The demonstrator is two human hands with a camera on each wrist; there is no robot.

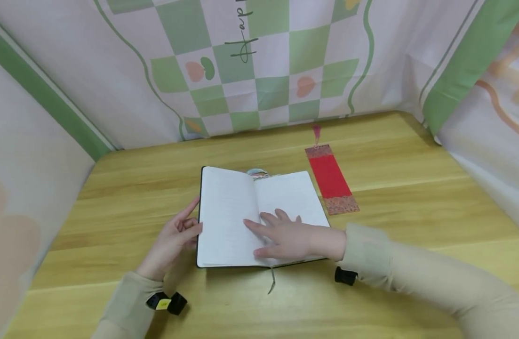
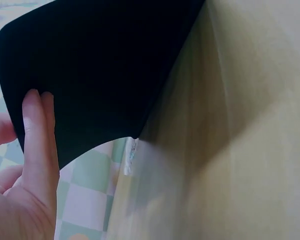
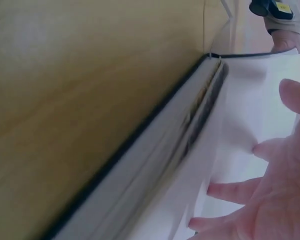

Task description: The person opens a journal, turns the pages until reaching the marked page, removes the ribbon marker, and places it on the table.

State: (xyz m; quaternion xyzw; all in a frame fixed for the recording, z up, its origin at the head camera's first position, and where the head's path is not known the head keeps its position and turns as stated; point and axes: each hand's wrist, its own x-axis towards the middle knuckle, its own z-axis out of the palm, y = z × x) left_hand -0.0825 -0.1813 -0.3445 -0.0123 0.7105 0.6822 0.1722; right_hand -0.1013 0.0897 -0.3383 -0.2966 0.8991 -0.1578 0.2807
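Observation:
An open notebook with a black cover and blank-looking white pages lies on the table, its left half raised. My left hand holds that half at its outer edge, thumb on the page and fingers behind the cover. Across the right page and the fold, my right hand rests with its fingers spread. A patterned, colourful piece peeks out at the notebook's top edge. In the right wrist view, a dark and brownish layer shows between the pages; its kind cannot be told.
A red bookmark with patterned ends and a pink tassel lies right of the notebook. The notebook's grey ribbon hangs toward the front. Behind the wooden table hangs a green and white checked cloth.

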